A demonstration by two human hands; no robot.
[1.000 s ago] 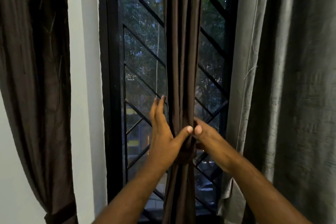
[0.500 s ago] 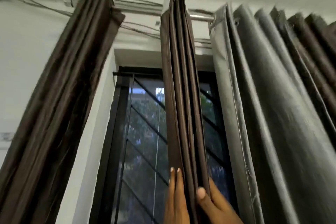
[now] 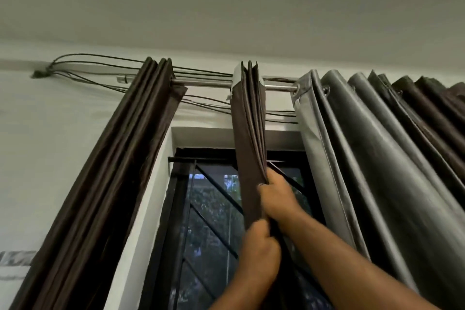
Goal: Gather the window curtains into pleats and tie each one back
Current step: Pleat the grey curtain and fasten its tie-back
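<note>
The right hand pinches the brown curtain, and the left hand grips it just below. Pleats being gathered, I'd say; next calls for tying it back below the grip.

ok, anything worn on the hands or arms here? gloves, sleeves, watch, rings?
Nothing worn that shows. The left hand and right hand are bare, no gloves. The left forearm and right forearm are bare to the frame edge, no sleeve in view. No watch, band or ring visible.
</note>
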